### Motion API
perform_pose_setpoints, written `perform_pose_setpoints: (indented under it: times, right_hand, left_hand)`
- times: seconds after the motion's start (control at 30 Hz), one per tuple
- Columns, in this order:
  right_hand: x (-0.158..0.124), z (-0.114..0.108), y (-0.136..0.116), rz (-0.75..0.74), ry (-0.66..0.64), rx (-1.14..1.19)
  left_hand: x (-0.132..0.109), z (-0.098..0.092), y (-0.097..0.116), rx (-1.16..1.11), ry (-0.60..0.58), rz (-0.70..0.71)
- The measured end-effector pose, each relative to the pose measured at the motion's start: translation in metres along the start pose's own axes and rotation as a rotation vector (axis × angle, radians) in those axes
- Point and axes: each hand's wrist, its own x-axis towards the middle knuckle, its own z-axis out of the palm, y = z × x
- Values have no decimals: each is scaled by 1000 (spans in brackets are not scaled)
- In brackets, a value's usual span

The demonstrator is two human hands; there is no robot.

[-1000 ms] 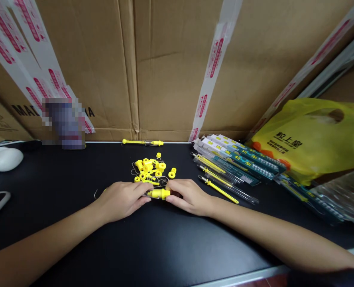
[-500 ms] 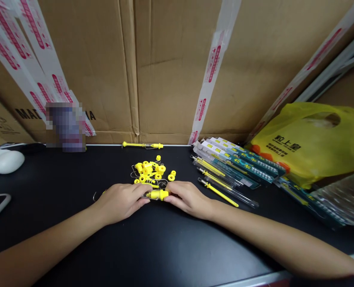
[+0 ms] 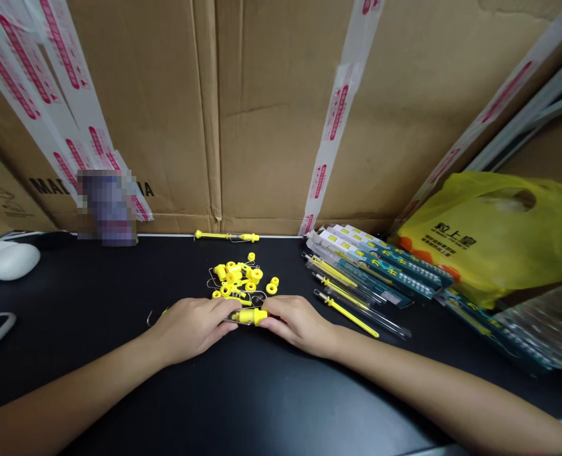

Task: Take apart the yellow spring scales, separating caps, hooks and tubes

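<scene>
My left hand (image 3: pixel 193 329) is closed around a spring scale (image 3: pixel 249 316) and covers most of its length. A metal hook sticks out to the left of that hand, with a bit of yellow beside it. At the other end, the fingertips of my right hand (image 3: pixel 300 326) pinch the yellow end cap. The scale lies roughly level, just above the front of the table. Right behind it is a heap of loose yellow caps and rings (image 3: pixel 233 277), mixed with metal hooks and springs.
Another spring scale (image 3: pixel 226 236) lies at the back. To the right are yellow scale rods with hooks (image 3: pixel 350 315), clear tubes (image 3: pixel 380 318), printed boxes (image 3: pixel 380 259) and a yellow plastic bag (image 3: pixel 490 240). A white device (image 3: pixel 12 260) stands left. Taped cardboard (image 3: pixel 271 126) forms the back wall.
The whole view has shifted slightly, so things sit a little lower in the picture. Both hands keep the same hold on the spring scale.
</scene>
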Motion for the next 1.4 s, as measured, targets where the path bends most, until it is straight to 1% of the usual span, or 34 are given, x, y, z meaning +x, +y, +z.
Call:
perform_pose_setpoints:
  times: [0.13,0.23,0.4,0.57,0.7,0.83,0.93,1.03,1.23,1.4]
  right_hand:
    - [-2,2,3,-48,35,-26]
    - [-3,3,5,-69,35,-1]
    - [-2,0,2,-26,14,19]
    - [-1,-1,0,22,22,3]
    - [0,-2,1,-36,5,-4]
    - [-1,-3,2,-61,19,22]
    - [-1,-2,2,-47,44,44]
    - [-2,-1,1,-26,72,65]
    - [-2,-2,-1,7,42,109]
    - [-3,0,3,19,61,101]
  left_hand:
    - [0,0,-1,-27,-10,-10]
    - [-1,0,-2,-37,-18,-3]
    - [-2,0,-3,-34,-17,6]
    - [-1,-1,-2,-17,-27,33]
    - [1,-2,-2,-11,-41,66]
    - [1,-1,-3,-10,-16,57]
    - [0,0,-2,-17,-11,26]
    - [1,-1,-1,-11,-32,18]
    - [1,-5,0,18,-51,47]
    - [1,-2,-1,11,-72,38]
